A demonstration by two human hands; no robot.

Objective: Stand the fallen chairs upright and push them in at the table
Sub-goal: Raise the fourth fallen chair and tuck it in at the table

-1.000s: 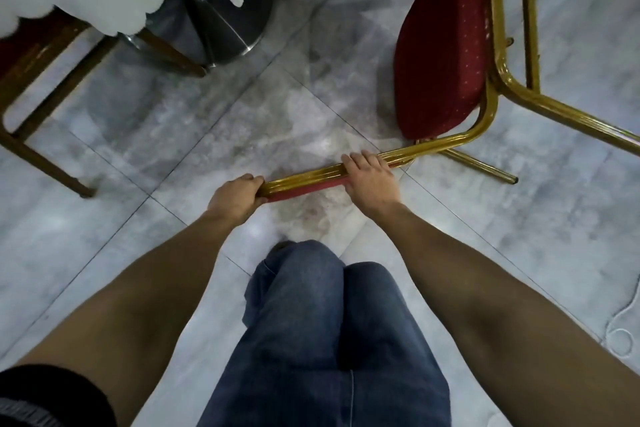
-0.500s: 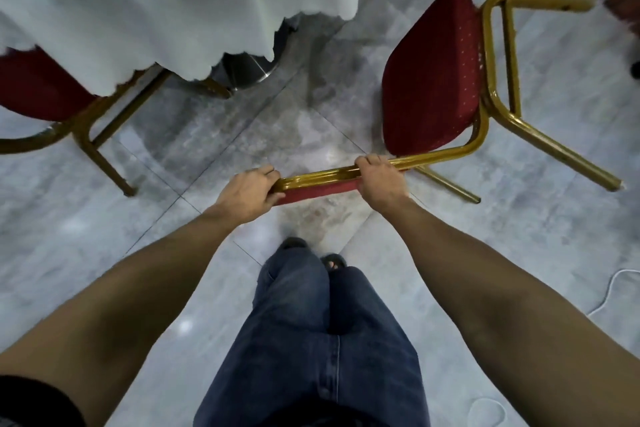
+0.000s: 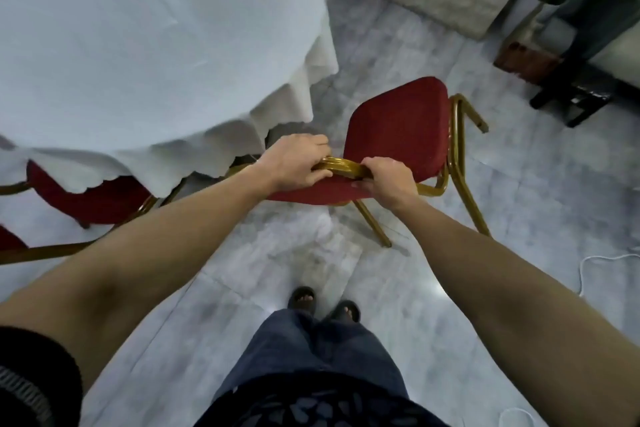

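A chair with a red padded seat and a gold metal frame stands tilted on the marble floor, just right of the round table under a white cloth. My left hand grips the gold top rail of its backrest. My right hand grips the same rail beside it, fingers over the red back pad. Two near legs touch the floor; one far leg sticks up at the right.
Another red chair sits tucked under the tablecloth at the left. A dark stand and a stone wall base are at the back right. A white cable lies on the floor at the right. My feet are below the chair.
The chair has risen from lying on its side to nearly upright, lifted by its back rail. My view has lifted, so the tabletop and room now show.
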